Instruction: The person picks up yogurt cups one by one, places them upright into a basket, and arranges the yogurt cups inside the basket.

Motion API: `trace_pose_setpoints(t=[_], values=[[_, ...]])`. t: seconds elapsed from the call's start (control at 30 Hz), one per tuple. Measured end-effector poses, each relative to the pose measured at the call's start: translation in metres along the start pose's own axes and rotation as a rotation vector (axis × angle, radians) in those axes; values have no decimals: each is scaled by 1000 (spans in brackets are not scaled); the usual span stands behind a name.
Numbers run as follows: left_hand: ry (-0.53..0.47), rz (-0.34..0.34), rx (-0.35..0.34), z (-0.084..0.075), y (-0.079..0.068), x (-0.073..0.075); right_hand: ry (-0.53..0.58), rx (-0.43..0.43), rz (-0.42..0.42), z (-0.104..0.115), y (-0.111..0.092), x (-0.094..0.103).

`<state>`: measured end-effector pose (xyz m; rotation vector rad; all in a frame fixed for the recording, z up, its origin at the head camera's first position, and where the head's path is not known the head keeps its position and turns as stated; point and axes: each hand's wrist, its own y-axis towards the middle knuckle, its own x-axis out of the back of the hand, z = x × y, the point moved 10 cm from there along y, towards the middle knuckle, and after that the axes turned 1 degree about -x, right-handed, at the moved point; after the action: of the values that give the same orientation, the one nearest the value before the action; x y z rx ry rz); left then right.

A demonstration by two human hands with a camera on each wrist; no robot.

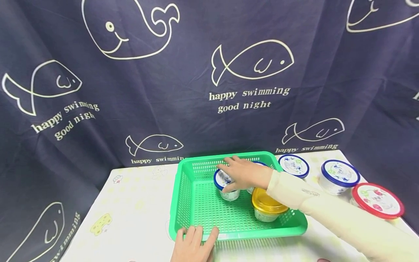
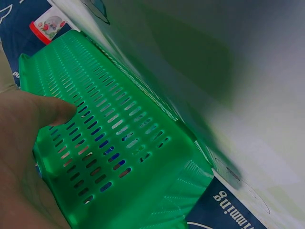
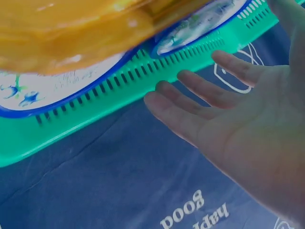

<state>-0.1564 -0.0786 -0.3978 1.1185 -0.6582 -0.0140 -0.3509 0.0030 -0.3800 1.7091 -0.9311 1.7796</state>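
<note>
A green perforated basket [image 1: 174,203] stands on the table, and my left hand [image 1: 194,243] grips its front rim, fingers over the edge. The thumb [image 2: 59,110] rests against the outer wall in the left wrist view. Over a blue-lidded tub [image 1: 230,195] in the basket, my right hand [image 1: 243,174] reaches with fingers spread. In the right wrist view the palm [image 3: 248,124] faces the basket with nothing held. A yellow-lidded tub [image 1: 269,203] sits in the basket's right part. Behind it is another blue-lidded tub [image 1: 260,163], partly hidden by the hand.
Right of the basket stand two blue-lidded tubs, one near its corner [image 1: 294,165] and one farther right [image 1: 338,174]. A red-lidded tub [image 1: 378,200] is nearest the right edge, partly behind my sleeve [image 1: 340,214]. A dark curtain [image 1: 183,91] hangs behind the table.
</note>
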Motion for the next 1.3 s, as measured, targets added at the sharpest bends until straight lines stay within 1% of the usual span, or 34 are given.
trace_pose_setpoints(t=[0.17,0.3,0.37,0.43,0.5,0.63,0.7,0.87,0.97,1.1,1.2,1.3], values=[[2,-4,-2,0,-1,-1,-3,13,-52,-3,-14,8],[3,-11,-5,-2,-1,-1,33,12,-110,-11,-28,12],[3,-11,-5,-2,-2,-1,56,25,-150,-13,-36,16],[-2,7,-2,-2,-4,-4,70,28,-185,-17,-44,19],[-8,40,5,-2,-7,-8,89,24,-214,-21,-50,21],[-13,90,18,0,-15,-15,116,2,-254,-30,-59,23],[-12,95,21,0,-17,-16,123,3,-283,-34,-63,24],[-4,75,17,0,-18,-16,142,-6,-357,-43,-75,28],[-1,76,15,0,-16,-15,169,-30,-375,-49,-84,28],[-12,109,26,1,-16,-16,200,-46,-388,-54,-96,28],[-16,112,31,2,-16,-16,209,-54,-405,-57,-103,28],[-13,93,29,2,-16,-16,226,-66,-428,-62,-111,27]])
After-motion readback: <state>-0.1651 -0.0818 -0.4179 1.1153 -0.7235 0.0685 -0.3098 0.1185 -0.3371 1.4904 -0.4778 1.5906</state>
